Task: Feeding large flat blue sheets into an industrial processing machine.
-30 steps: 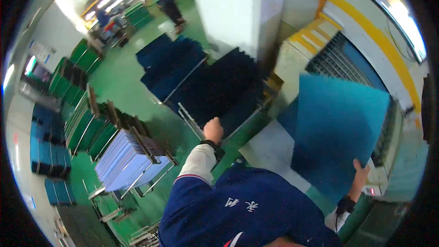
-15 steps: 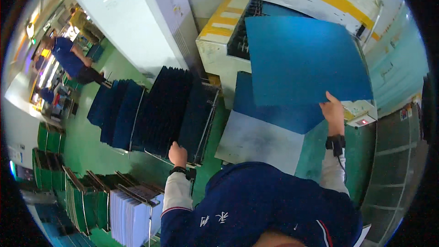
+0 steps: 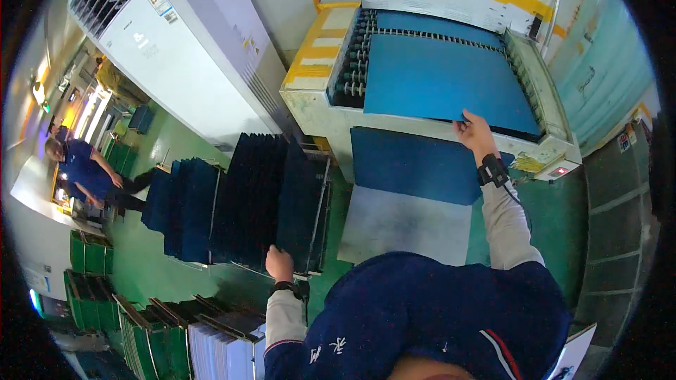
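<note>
A large flat blue panel (image 3: 443,74) lies over the rollers of a roller conveyor machine (image 3: 303,102). At its near edge my right hand (image 3: 476,136) is closed, with the thumb on top and the fingers curled at the edge. My left hand (image 3: 279,264) is closed beside the lower near corner of a rack of dark blue panels (image 3: 250,197); what its fingers hold, if anything, is hidden. Another blue sheet (image 3: 419,165) leans below the machine's front edge, above a grey-white board (image 3: 405,222). Further along the rollers lies a second blue panel (image 3: 436,27).
A tall white air conditioner (image 3: 169,49) stands left of the machine. More dark panels (image 3: 184,204) are racked at the left, with green panels (image 3: 165,345) and white panels (image 3: 224,353) nearer. A co-worker (image 3: 88,169) stands far left. A grey cabinet (image 3: 616,225) is at right.
The blue panel has gone from tilted above the machine to lying on the rollers, my right hand coming down with it. My left hand stays by the rack. The view has shifted.
</note>
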A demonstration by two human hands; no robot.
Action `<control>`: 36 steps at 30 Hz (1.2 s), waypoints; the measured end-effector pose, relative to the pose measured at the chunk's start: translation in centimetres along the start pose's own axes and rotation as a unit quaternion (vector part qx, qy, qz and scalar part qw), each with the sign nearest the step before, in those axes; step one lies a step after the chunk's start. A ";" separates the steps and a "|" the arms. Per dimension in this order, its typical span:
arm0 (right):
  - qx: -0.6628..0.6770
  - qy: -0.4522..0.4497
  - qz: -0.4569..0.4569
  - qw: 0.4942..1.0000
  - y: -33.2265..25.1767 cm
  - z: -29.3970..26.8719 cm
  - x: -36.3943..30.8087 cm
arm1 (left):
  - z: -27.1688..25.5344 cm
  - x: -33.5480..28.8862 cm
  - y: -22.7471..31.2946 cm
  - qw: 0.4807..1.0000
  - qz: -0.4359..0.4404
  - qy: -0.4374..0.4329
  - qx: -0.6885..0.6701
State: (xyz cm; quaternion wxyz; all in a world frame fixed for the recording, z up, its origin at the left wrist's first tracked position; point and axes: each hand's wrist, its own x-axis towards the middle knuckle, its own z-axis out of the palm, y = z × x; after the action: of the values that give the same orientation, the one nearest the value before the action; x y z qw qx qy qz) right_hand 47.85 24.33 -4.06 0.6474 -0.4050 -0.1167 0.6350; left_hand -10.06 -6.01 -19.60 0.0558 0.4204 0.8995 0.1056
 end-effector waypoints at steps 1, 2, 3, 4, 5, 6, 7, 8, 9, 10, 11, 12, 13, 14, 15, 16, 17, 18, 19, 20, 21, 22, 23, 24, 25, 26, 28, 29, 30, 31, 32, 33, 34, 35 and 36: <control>-0.013 -0.012 0.010 1.000 -0.5 0.2 0.0 | -0.1 -0.1 0.1 1.000 -0.001 -0.003 0.000; -0.026 -0.025 0.020 0.999 -1.0 0.4 -0.1 | -0.2 -0.2 0.2 1.000 -0.002 -0.005 0.000; -0.039 -0.037 0.029 0.998 -1.3 0.6 -0.2 | -0.4 -0.2 0.2 1.000 -0.002 -0.008 0.000; -0.030 -0.039 0.033 0.998 -1.4 0.5 -0.1 | -0.2 -0.1 0.1 1.000 -0.003 -0.006 0.001; -0.022 -0.042 0.037 0.998 -1.4 0.3 -0.2 | 0.0 -0.1 -0.1 1.000 -0.004 -0.004 0.002; -0.013 -0.045 0.041 0.998 -1.3 0.0 -0.2 | 0.2 0.1 -0.2 1.000 -0.005 -0.002 0.003; -0.002 -0.040 0.036 0.999 -1.3 0.1 -0.6 | 0.2 0.1 0.0 1.000 -0.008 -0.004 -0.002; 0.007 -0.037 0.033 0.999 -1.1 0.6 -1.2 | 0.0 -0.1 0.1 1.000 -0.014 -0.007 -0.007; 0.016 -0.033 0.031 0.999 -0.9 1.1 -1.7 | -0.2 -0.2 0.2 1.000 -0.020 -0.009 -0.011; 0.018 -0.035 0.036 0.999 -0.9 1.3 -1.9 | 0.1 -0.1 -0.2 1.000 -0.012 -0.007 -0.010; 0.021 -0.037 0.042 0.998 -0.9 1.6 -2.1 | 0.3 -0.1 -0.6 1.000 -0.004 -0.005 -0.008; 0.023 -0.038 0.048 0.998 -0.8 1.8 -2.2 | 0.6 0.0 -1.0 1.000 0.004 -0.002 -0.006; 0.001 -0.053 0.045 0.998 -0.8 1.4 -2.0 | 0.5 0.1 -1.0 1.000 0.006 -0.002 -0.004; -0.020 -0.067 0.044 0.997 -0.8 0.9 -1.7 | 0.6 0.1 -1.0 1.000 0.008 -0.001 -0.001; -0.042 -0.082 0.042 0.995 -0.8 0.5 -1.4 | 0.6 0.1 -1.0 1.000 0.010 0.000 0.001; -0.062 -0.090 0.040 0.993 -1.0 0.0 -1.0 | 0.3 0.0 -0.6 1.000 0.009 -0.007 0.002; -0.083 -0.097 0.038 0.991 -1.1 -0.4 -0.6 | 0.1 0.0 -0.2 1.000 0.009 -0.014 0.002; -0.104 -0.105 0.036 0.988 -1.2 -0.9 -0.2 | -0.1 0.1 0.2 1.000 0.008 -0.021 0.003; -0.109 -0.098 0.045 0.988 -1.2 -0.6 -0.3 | -0.2 -0.1 0.3 1.000 0.007 -0.017 0.006; -0.114 -0.091 0.052 0.988 -1.2 -0.4 -0.5 | -0.3 -0.2 0.4 1.000 0.007 -0.013 0.010; -0.120 -0.084 0.060 0.987 -1.3 -0.2 -0.6 | -0.4 -0.3 0.4 1.000 0.007 -0.009 0.013; -0.125 -0.073 0.069 0.987 -1.4 0.1 -0.7 | -0.4 -0.3 0.3 1.000 0.008 -0.001 0.013; -0.130 -0.061 0.078 0.987 -1.5 0.3 -0.7 | -0.3 -0.3 0.2 1.000 0.010 0.006 0.012; -0.136 -0.049 0.087 0.986 -1.6 0.5 -0.8 | -0.2 -0.3 0.1 1.000 0.013 0.013 0.012; -0.142 -0.048 0.082 0.985 -1.5 0.6 -1.0 | 0.0 -0.2 -0.1 1.000 0.008 0.010 0.005; -0.147 -0.047 0.078 0.985 -1.4 0.6 -1.3 | 0.2 0.0 -0.3 1.000 0.004 0.007 -0.001; -0.186 -0.041 0.048 0.980 -1.3 0.7 -1.8 | 0.2 0.0 -0.4 1.000 0.009 0.013 -0.010; -0.220 -0.035 0.026 0.974 -1.2 0.7 -2.2 | 0.0 -0.2 0.1 1.000 0.017 0.019 -0.010; -0.254 -0.029 0.005 0.967 -1.0 0.6 -2.6 | -0.3 -0.2 0.6 0.999 0.025 0.025 -0.011; -0.282 -0.041 0.001 0.959 -0.3 0.8 -3.3 | -0.3 -0.5 0.2 0.999 0.022 0.027 0.004; -0.310 -0.054 -0.007 0.949 0.0 1.3 -4.1 | 0.0 -0.4 0.0 0.999 0.021 0.029 0.016; -0.337 -0.067 -0.014 0.939 0.7 1.7 -4.7 | 0.1 -0.5 -0.4 0.999 0.019 0.031 0.028; -0.389 -0.034 -0.022 0.920 1.7 1.1 -4.6 | 0.3 -0.5 -0.5 0.999 0.019 0.030 0.020; -0.497 -0.032 -0.136 0.856 2.8 -0.6 -4.1 | 0.4 -0.2 -0.2 0.999 0.024 0.029 0.009; -0.590 -0.032 -0.247 0.768 4.3 -2.8 -3.1 | 0.3 0.1 0.2 0.999 0.029 0.033 -0.001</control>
State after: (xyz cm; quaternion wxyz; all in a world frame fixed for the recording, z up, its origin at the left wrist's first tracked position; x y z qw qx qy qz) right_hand 46.09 19.81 -7.65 0.4110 -0.6439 -0.5851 0.2723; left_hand -9.89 -5.78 -19.88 0.0238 0.4423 0.8882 0.1221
